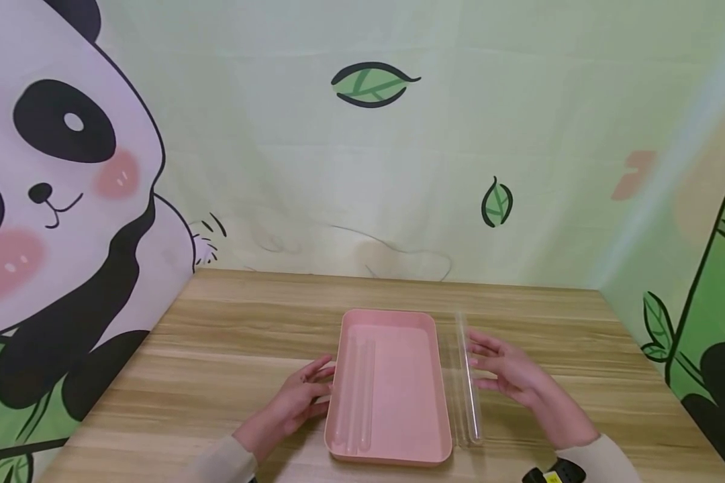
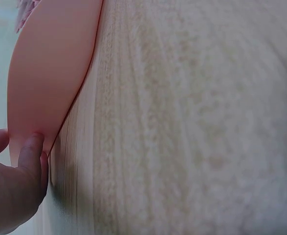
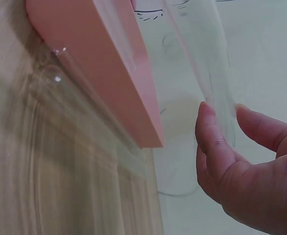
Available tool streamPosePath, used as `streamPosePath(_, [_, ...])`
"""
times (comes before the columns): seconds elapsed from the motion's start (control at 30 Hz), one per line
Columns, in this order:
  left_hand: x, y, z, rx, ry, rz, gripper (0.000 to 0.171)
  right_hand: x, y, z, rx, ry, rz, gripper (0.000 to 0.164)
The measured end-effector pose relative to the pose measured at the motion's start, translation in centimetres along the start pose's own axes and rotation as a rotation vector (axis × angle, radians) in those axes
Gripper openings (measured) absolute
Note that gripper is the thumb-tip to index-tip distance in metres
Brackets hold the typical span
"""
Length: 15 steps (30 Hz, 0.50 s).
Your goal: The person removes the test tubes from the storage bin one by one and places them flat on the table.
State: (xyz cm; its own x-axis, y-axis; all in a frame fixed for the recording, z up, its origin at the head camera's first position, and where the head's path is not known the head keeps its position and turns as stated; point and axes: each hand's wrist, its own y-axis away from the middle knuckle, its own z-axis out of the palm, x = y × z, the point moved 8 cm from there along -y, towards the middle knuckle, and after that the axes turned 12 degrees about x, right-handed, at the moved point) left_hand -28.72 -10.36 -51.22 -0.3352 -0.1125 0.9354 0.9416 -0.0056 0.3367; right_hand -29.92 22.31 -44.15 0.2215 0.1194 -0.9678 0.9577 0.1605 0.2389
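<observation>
A pink rectangular tray (image 1: 406, 389) lies on the table, with clear test tubes (image 1: 366, 396) side by side along its left inside. My left hand (image 1: 299, 399) is at the tray's left side, its fingertips against the outer wall (image 2: 50, 73). On the other side, my right hand (image 1: 510, 372) pinches a clear test tube (image 3: 214, 58) between thumb and fingers. That tube is raised and tilted in the right wrist view. Below it, more clear tubes (image 3: 89, 107) lie on the table close along the tray's right wall.
The wood-grain table (image 1: 248, 315) runs back to a cloth backdrop (image 1: 278, 134) printed with a panda and leaves. A black device with a yellow label (image 1: 554, 473) sits on the right wrist.
</observation>
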Motion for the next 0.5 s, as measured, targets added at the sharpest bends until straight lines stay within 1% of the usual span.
streamPosePath(0.27, [-0.1, 0.1, -0.1, -0.001, 0.005, 0.002, 0.070, 1.4, -0.6, -1.5, 0.048, 0.024, 0.015, 0.071])
streamPosePath(0.5, [0.0, 0.1, -0.3, 0.012, 0.008, -0.001, 0.070, 2.6, -1.2, -1.9, 0.065, 0.078, 0.037, 0.071])
